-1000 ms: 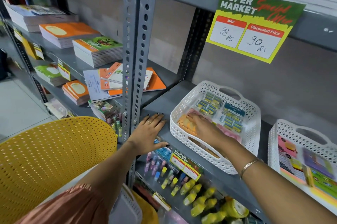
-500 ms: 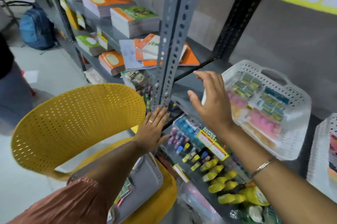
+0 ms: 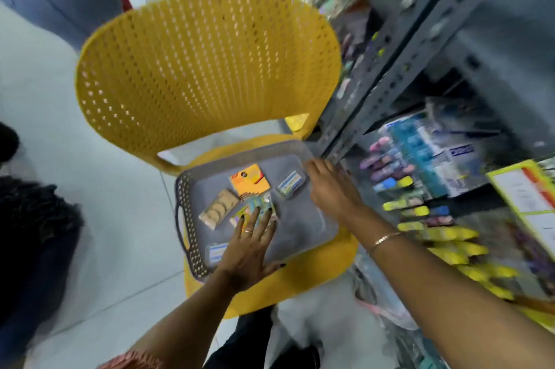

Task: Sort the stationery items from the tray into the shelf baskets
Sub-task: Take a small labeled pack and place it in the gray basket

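Note:
A grey tray (image 3: 300, 227) with perforated sides rests on the seat of a yellow chair (image 3: 207, 62). On it lie an orange packet (image 3: 250, 180), a tan pack with round shapes (image 3: 218, 209), a small clear case (image 3: 290, 184), a colourful packet (image 3: 259, 206) and a small blue-striped pack (image 3: 216, 251). My left hand (image 3: 249, 251) lies flat over the tray, fingers spread, fingertips touching the colourful packet. My right hand (image 3: 330, 188) hovers over the tray's right side beside the clear case, fingers apart and holding nothing. The shelf baskets are out of view.
A grey metal shelf upright (image 3: 399, 68) stands right of the chair. Lower shelves hold coloured erasers (image 3: 387, 167) and yellow items (image 3: 459, 242). A yellow price tag (image 3: 528, 194) hangs at the right edge. Another person's dark clothing (image 3: 36, 218) fills the left side.
The view has swung down from the shelf to the chair. My left hand left the shelf edge and landed on the tray; my right hand came down from the white basket to the tray.

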The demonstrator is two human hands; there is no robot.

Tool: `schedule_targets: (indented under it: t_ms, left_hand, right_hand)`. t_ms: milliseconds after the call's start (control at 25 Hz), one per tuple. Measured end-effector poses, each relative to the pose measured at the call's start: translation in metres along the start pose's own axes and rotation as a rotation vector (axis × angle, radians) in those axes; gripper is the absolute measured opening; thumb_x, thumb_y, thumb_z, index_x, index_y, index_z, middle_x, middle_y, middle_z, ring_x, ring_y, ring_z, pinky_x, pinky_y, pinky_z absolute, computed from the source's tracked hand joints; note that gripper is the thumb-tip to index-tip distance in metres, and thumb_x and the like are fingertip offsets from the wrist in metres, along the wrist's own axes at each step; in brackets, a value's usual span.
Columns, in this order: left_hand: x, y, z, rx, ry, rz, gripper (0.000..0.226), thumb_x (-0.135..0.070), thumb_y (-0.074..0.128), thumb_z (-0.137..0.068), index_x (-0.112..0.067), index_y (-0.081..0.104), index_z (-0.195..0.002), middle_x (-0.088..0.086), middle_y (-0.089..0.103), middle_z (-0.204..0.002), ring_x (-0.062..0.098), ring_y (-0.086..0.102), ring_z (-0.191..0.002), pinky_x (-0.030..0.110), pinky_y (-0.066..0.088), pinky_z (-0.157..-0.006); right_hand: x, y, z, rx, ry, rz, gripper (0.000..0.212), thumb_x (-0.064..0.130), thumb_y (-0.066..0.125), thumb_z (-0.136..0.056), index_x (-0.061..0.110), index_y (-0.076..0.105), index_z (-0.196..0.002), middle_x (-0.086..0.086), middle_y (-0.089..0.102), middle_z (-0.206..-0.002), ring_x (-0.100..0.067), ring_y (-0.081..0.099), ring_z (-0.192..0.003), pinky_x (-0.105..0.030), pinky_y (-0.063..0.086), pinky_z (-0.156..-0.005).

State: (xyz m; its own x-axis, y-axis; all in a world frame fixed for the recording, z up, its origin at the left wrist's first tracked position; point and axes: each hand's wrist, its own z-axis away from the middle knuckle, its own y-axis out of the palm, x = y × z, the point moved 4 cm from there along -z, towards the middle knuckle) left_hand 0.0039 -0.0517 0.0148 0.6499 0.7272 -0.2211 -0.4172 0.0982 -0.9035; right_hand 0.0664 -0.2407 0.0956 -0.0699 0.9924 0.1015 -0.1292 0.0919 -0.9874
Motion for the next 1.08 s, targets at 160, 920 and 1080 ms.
schedule_targets:
  t_ms: [160,920,1080]
  left_hand:
    - [0.006,0.043,0.001,0.015,-0.01,0.002,0.089,-0.071,0.034,-0.079,-0.006,0.04,-0.139,0.017,0.031,-0.148,0.039,0.021,-0.137,0.055,0.015,-0.106]
    - [0.012,0.059,0.001,0.12,-0.079,0.054,0.092,-0.074,0.009,-0.08,-0.012,0.01,-0.148,0.01,-0.007,-0.155,0.03,-0.01,-0.141,0.05,-0.005,-0.112]
    - [0.011,0.039,0.003,0.092,-0.045,-0.013,0.093,-0.077,0.015,-0.08,-0.013,0.011,-0.148,0.011,-0.001,-0.156,0.029,-0.008,-0.141,0.053,0.0,-0.112]
  right_hand:
    - [-0.002,0.075,-0.016,0.237,-0.066,0.0,0.061,0.003,0.051,-0.081,0.006,0.032,-0.139,-0.018,0.041,-0.141,-0.035,0.039,-0.129,-0.045,0.031,-0.109]
    - [0.003,0.099,-0.036,0.264,0.022,-0.06,0.046,0.01,0.064,-0.08,0.002,0.046,-0.12,-0.02,0.05,-0.125,-0.036,0.042,-0.119,-0.048,0.037,-0.098]
    - [-0.005,0.061,-0.028,0.185,0.117,-0.157,0.042,0.012,0.062,-0.08,0.001,0.046,-0.117,-0.018,0.048,-0.123,-0.034,0.04,-0.119,-0.045,0.046,-0.081]
